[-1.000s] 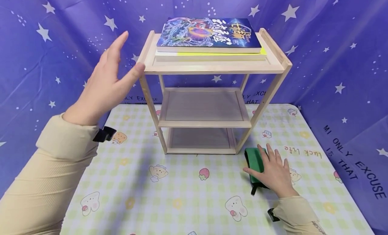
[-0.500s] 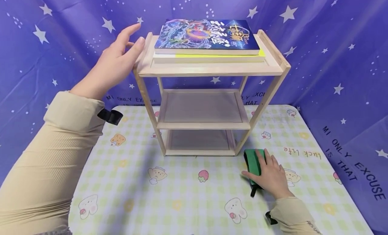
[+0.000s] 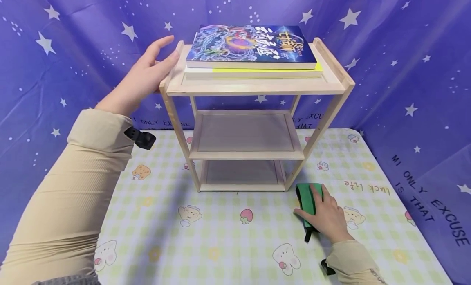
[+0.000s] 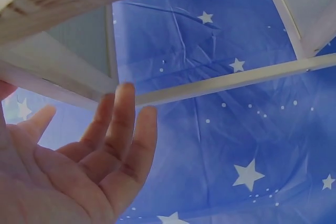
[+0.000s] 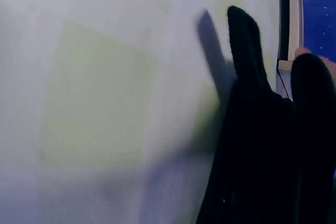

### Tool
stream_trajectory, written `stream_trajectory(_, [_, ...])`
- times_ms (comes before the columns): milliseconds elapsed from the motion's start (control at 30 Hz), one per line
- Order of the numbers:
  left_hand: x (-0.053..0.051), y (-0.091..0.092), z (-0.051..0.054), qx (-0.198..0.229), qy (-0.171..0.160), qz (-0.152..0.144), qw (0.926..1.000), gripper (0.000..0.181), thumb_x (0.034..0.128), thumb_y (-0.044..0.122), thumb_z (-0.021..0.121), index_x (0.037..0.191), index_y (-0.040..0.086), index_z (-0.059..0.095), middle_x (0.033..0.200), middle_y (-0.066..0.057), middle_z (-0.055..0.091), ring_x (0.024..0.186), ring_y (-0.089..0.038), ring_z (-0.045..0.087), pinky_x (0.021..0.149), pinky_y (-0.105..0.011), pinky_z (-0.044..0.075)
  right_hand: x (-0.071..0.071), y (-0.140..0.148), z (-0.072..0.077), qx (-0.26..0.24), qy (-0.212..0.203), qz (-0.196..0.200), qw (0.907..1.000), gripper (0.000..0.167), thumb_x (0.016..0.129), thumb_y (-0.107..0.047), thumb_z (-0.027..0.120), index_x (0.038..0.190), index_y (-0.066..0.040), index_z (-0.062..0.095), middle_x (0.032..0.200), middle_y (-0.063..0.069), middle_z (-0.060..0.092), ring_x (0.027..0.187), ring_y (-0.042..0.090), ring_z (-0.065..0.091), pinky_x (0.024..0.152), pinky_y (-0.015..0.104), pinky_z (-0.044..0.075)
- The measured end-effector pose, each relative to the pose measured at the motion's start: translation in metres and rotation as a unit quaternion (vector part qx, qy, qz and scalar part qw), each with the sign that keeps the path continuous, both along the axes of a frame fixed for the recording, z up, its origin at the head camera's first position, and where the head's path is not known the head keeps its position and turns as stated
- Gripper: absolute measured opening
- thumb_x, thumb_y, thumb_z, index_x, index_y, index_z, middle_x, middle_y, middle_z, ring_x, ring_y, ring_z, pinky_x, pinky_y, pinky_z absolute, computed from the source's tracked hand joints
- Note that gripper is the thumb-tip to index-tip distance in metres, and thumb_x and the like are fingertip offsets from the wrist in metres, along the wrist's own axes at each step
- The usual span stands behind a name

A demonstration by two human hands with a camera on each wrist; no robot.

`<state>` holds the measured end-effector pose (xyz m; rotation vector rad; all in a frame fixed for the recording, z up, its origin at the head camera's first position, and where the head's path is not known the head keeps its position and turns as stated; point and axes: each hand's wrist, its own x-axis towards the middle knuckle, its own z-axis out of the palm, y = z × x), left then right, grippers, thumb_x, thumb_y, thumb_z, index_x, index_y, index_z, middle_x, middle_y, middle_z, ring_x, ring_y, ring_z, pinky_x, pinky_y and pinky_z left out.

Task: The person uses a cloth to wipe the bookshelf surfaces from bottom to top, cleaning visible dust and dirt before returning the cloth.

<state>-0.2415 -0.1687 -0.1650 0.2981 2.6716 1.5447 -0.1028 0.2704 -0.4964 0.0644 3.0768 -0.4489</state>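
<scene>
My left hand [image 3: 147, 76] is at the left end of a light wooden three-tier shelf [image 3: 254, 90], its thumb reaching the top of the side rail. In the left wrist view, the loosely bent fingers [image 4: 126, 129] show below the frame with nothing between them; the thumb's contact is hidden there. On the table, my right hand [image 3: 327, 215] rests over a green folded pouch [image 3: 308, 201] with black edging and a small black tab. Its thumb lies across the pouch toward the left edge. The right wrist view shows mostly the pouch's dark side [image 5: 252, 145].
Two stacked books lie on the top tier: a blue illustrated book [image 3: 250, 46] over a yellow and white book [image 3: 257, 73]. A checked tablecloth [image 3: 220, 236] covers the table. A purple star-patterned curtain [image 3: 397, 52] hangs behind and at both sides.
My left hand has moved right and come down to the shelf's left rail. The fingers of my right hand, once spread, are drawn closer together over the pouch.
</scene>
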Motion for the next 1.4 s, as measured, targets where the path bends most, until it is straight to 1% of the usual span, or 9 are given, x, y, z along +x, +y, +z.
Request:
stream_trajectory(133, [-0.003, 0.000, -0.003, 0.012, -0.020, -0.008, 0.9997, 0.061, 0.0994, 0.054, 0.043, 0.154, 0.045, 0.018, 0.146, -0.016, 0.043, 0.104, -0.014, 0.060, 0.084, -0.032, 0.050, -0.001, -0.002, -0.003, -0.008, 0.008, -0.002, 0.9999, 0.101, 0.083, -0.065, 0.067, 0.154, -0.005, 0.028, 0.155, 0.036, 0.019, 0.124, 0.059, 0.039, 0.082, 0.067, 0.041])
stream_trajectory(233, [-0.004, 0.001, -0.005, 0.021, -0.028, -0.011, 0.9993, 0.060, 0.0997, 0.054, 0.043, 0.154, 0.046, 0.018, 0.155, -0.013, 0.037, 0.106, -0.014, 0.060, 0.086, -0.034, 0.048, -0.002, -0.003, -0.005, -0.013, 0.018, -0.002, 0.9998, 0.095, 0.085, -0.059, 0.068, 0.152, -0.003, 0.031, 0.153, 0.037, 0.020, 0.121, 0.060, 0.041, 0.081, 0.067, 0.042])
stream_trajectory(433, [-0.004, 0.001, -0.009, 0.033, -0.044, -0.007, 0.9984, 0.057, 0.0994, 0.054, 0.042, 0.152, 0.048, 0.022, 0.161, -0.002, 0.027, 0.123, -0.020, 0.050, 0.090, -0.037, 0.041, -0.005, -0.003, -0.012, -0.010, 0.027, -0.001, 0.9996, 0.087, 0.088, -0.049, 0.069, 0.151, -0.002, 0.032, 0.152, 0.036, 0.021, 0.117, 0.059, 0.043, 0.077, 0.067, 0.042])
stream_trajectory(567, [-0.002, 0.001, -0.012, 0.033, -0.044, -0.007, 0.9985, 0.055, 0.0994, 0.055, 0.039, 0.152, 0.048, 0.025, 0.162, 0.003, 0.023, 0.129, -0.021, 0.043, 0.091, -0.037, 0.039, -0.004, -0.003, -0.017, -0.009, 0.024, -0.004, 0.9997, 0.079, 0.092, -0.042, 0.064, 0.151, -0.002, 0.032, 0.152, 0.037, 0.019, 0.120, 0.059, 0.039, 0.076, 0.065, 0.040])
stream_trajectory(767, [0.001, 0.003, -0.014, 0.057, -0.045, -0.009, 0.9973, 0.054, 0.0995, 0.053, 0.039, 0.152, 0.046, 0.027, 0.161, 0.001, 0.027, 0.120, -0.017, 0.049, 0.087, -0.037, 0.041, -0.003, -0.005, -0.020, -0.026, 0.036, -0.013, 0.9989, 0.071, 0.093, -0.033, 0.060, 0.151, -0.002, 0.032, 0.152, 0.037, 0.019, 0.120, 0.057, 0.036, 0.076, 0.063, 0.037])
stream_trajectory(967, [0.001, 0.004, -0.015, 0.071, -0.055, -0.014, 0.9959, 0.055, 0.0994, 0.053, 0.039, 0.152, 0.046, 0.026, 0.160, -0.001, 0.028, 0.110, -0.015, 0.052, 0.082, -0.037, 0.045, -0.003, -0.005, -0.020, -0.046, 0.030, -0.030, 0.9980, 0.073, 0.090, -0.029, 0.061, 0.151, -0.002, 0.031, 0.149, 0.038, 0.019, 0.120, 0.057, 0.035, 0.081, 0.067, 0.037])
stream_trajectory(1133, [0.002, 0.004, -0.016, 0.071, -0.061, -0.012, 0.9956, 0.053, 0.0997, 0.054, 0.037, 0.151, 0.048, 0.026, 0.155, -0.005, 0.033, 0.104, -0.016, 0.055, 0.078, -0.035, 0.047, 0.001, -0.006, -0.019, -0.066, 0.029, -0.043, 0.9965, 0.076, 0.086, -0.026, 0.065, 0.150, -0.002, 0.033, 0.144, 0.039, 0.021, 0.117, 0.055, 0.038, 0.079, 0.065, 0.042])
stream_trajectory(1267, [0.002, 0.005, -0.017, 0.075, -0.061, -0.009, 0.9952, 0.052, 0.0997, 0.054, 0.037, 0.150, 0.049, 0.027, 0.153, -0.006, 0.035, 0.098, -0.016, 0.057, 0.077, -0.036, 0.048, 0.004, -0.007, -0.018, -0.075, 0.027, -0.040, 0.9960, 0.075, 0.085, -0.025, 0.064, 0.149, -0.002, 0.033, 0.144, 0.039, 0.022, 0.115, 0.054, 0.039, 0.077, 0.064, 0.044])
stream_trajectory(1400, [0.003, 0.005, -0.017, 0.078, -0.058, -0.006, 0.9952, 0.052, 0.0996, 0.054, 0.037, 0.150, 0.049, 0.027, 0.149, -0.008, 0.038, 0.091, -0.016, 0.059, 0.075, -0.036, 0.048, 0.007, -0.007, -0.015, -0.092, 0.013, -0.031, 0.9952, 0.074, 0.086, -0.024, 0.065, 0.149, -0.002, 0.033, 0.144, 0.039, 0.021, 0.118, 0.056, 0.038, 0.083, 0.065, 0.044])
